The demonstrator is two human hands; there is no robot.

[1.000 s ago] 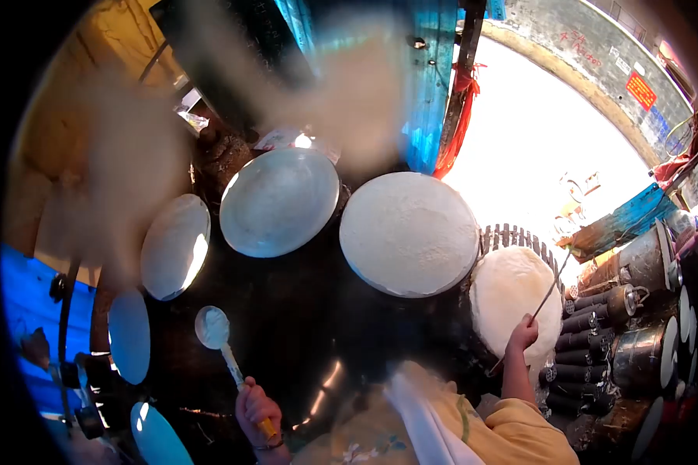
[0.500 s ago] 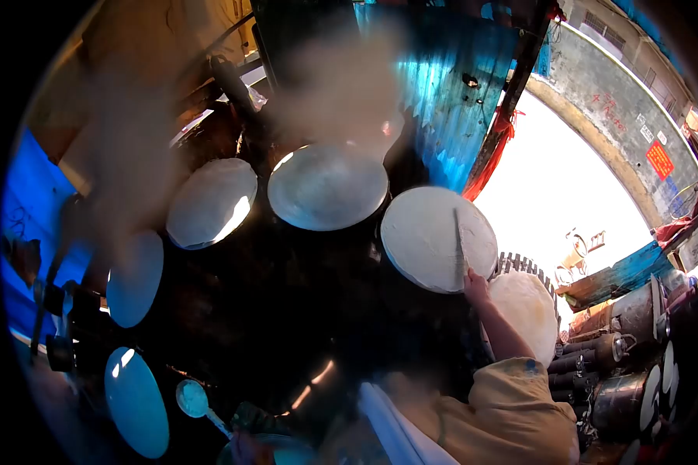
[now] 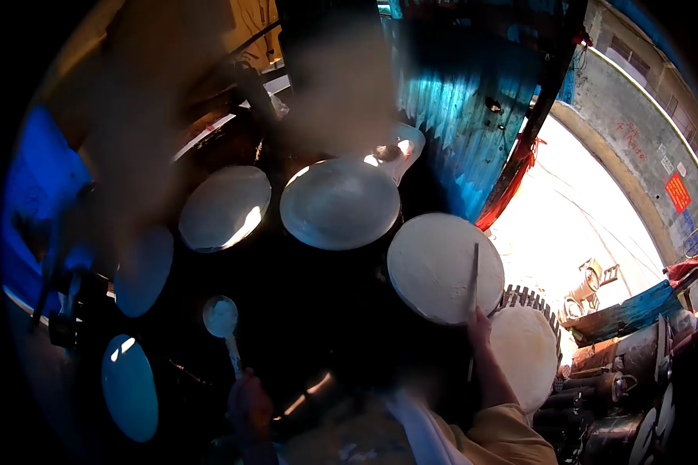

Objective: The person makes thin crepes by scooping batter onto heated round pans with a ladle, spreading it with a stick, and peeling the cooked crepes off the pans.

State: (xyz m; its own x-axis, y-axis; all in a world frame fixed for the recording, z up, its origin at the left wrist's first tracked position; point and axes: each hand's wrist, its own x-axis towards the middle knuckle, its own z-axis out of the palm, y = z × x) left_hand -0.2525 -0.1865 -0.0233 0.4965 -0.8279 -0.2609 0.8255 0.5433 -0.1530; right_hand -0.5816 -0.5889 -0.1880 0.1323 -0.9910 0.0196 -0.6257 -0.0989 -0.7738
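Note:
My left hand is wrapped round the handle of a ladle, whose round bowl holds something pale and points up and away from me. At the right, my right hand grips a long thin stick. The stick's upper part lies over a round white pan covered with a pale layer. Just right of that hand is another round, cream coloured, with a dark ribbed edge behind it.
More round pans curve around to the left: a grey one, a pale one, a dim one and a bluish one. Dark cylinders stack at the right. Blue corrugated sheeting stands behind. Blurred patches cover the upper left.
My right hand and the stick have gone from the cream round to the white pan on its left. The ladle dipped low, then rose again. The view has shifted.

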